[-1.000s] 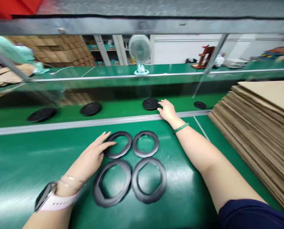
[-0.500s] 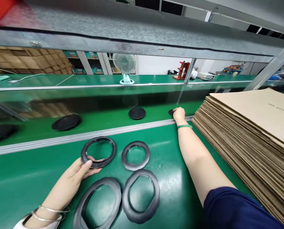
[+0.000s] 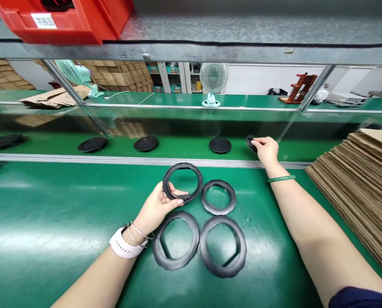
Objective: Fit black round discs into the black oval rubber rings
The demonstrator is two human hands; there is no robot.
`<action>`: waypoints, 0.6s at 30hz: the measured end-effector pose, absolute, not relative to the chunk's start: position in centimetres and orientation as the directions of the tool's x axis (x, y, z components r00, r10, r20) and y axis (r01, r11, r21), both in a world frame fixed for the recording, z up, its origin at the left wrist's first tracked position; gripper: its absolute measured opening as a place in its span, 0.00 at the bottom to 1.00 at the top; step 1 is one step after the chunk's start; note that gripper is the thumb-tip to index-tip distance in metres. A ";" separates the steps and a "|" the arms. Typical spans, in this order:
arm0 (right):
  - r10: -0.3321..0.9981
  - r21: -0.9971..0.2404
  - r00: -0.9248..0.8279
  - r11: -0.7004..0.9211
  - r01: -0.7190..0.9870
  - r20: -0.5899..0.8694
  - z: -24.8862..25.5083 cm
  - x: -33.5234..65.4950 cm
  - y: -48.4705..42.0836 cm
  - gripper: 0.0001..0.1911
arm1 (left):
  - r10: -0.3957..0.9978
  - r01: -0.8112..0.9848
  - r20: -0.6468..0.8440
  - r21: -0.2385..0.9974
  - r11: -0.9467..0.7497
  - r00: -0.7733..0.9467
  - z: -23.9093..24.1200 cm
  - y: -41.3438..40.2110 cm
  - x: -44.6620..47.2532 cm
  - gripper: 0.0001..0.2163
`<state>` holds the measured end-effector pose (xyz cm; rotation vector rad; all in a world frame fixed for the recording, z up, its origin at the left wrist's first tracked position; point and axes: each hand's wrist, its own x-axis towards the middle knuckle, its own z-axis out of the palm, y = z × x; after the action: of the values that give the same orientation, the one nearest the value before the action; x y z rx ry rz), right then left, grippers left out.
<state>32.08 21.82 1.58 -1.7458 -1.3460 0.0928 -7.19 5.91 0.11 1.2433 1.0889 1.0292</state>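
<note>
My left hand (image 3: 156, 208) grips a black ring (image 3: 166, 183) by its lower left edge, thumb on top, tilted above the green table. My right hand (image 3: 268, 152) reaches over the green belt and pinches a black disc (image 3: 250, 144), which stands tilted on edge; the fingers hide part of it. Below and right of the held ring, three more black rings lie flat on the table: an upper one (image 3: 205, 198), a lower left one (image 3: 174, 263) and a lower right one (image 3: 223, 271). Nearest to my right hand on the belt is another black disc (image 3: 220, 145).
More black discs (image 3: 146, 143) lie along the belt to the left. A metal rail (image 3: 129, 160) separates belt and table. Stacked cardboard sheets (image 3: 348, 184) stand at the right. Overhead runs a metal shelf (image 3: 226, 32) with a red bin (image 3: 72, 25). A small fan (image 3: 213, 79) stands behind.
The view has swung left, showing the red bin and more of the belt. The disc in my right hand now tilts up on edge. My left hand still holds the ring.
</note>
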 end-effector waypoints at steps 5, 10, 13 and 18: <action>0.743 -0.622 -0.023 0.576 0.531 0.669 5.2 20.9 14.8 0.05 | 0.984 -0.003 -0.023 1.000 0.024 0.177 0.7 4.1 -6.2 0.22; 0.556 -0.425 -0.355 0.820 0.383 0.752 4.3 15.2 8.3 0.07 | 0.987 -0.038 -0.035 0.998 0.041 0.158 0.6 2.9 -5.2 0.24; 0.473 -0.279 -0.442 0.856 0.436 0.762 2.5 14.8 8.1 0.10 | 0.984 -0.038 -0.076 0.996 0.083 0.160 0.5 2.6 -4.8 0.24; 0.350 -0.098 -0.548 0.895 0.436 0.760 0.6 14.5 9.1 0.10 | 0.989 0.025 -0.104 0.994 0.102 0.104 0.2 3.1 -4.9 0.24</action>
<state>14.49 9.12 0.59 -0.5602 -2.2014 -0.1284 -4.86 3.08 0.18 1.1953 1.1923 1.0469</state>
